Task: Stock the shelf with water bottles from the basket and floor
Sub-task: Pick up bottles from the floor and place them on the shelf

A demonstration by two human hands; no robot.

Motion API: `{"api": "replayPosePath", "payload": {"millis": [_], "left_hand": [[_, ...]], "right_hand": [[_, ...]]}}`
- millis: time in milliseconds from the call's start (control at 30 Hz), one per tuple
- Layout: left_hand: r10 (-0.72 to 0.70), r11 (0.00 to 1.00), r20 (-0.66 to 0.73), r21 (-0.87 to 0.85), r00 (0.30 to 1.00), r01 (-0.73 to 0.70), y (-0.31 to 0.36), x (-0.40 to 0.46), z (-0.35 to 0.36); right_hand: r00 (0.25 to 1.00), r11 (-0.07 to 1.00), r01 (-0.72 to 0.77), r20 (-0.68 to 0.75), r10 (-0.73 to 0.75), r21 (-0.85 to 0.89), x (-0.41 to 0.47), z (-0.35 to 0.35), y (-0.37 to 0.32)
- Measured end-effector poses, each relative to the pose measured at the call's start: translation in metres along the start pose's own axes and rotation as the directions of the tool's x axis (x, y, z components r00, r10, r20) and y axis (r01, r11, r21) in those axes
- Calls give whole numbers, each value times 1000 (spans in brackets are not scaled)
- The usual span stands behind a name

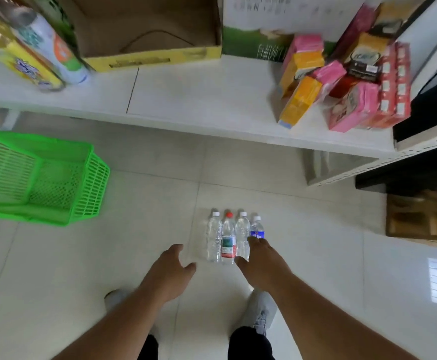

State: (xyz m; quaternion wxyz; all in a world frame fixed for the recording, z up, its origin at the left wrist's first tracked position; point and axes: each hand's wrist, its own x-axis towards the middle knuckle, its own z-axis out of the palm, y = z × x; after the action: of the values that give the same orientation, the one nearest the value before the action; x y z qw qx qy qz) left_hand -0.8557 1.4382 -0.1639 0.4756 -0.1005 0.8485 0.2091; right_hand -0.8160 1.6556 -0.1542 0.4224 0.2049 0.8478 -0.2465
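Both hands, left (pixel 166 271) and right (pixel 260 258), grips spread, over pale floor tiles (pixel 316 255); four bottles (pixel 234 237) just ahead, white shelf (pixel 199 94) beyond.

We can read no text anywhere. The labels on the red-capped bottle (pixel 229 246) and the blue-labelled bottle (pixel 257 231) are too small, and the print on the cartons (pixel 352 110) at the shelf's (pixel 199 100) right end is blurred, like that on the yellow box (pixel 147 59) at its back edge.
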Motion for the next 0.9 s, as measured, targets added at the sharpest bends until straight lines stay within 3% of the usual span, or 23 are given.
{"api": "replayPosePath", "payload": {"millis": [267,467,700,900], "left_hand": [[-24,1000,8,10,1000,23,-45,168,96],[-18,998,26,-56,1000,19,-53,258,158],[7,998,50,-68,999,-4,-54,310,196],[-13,997,43,-74,999,16,-72,330,204]], "right_hand": [[995,988,-96,33,92,120,172,108,46],[989,965,-134,-32,145,227,264,156,51],[955,945,-271,-71,287,184,306,189,49],[940,915,-255,-142,310,312,311,207,47]]}}
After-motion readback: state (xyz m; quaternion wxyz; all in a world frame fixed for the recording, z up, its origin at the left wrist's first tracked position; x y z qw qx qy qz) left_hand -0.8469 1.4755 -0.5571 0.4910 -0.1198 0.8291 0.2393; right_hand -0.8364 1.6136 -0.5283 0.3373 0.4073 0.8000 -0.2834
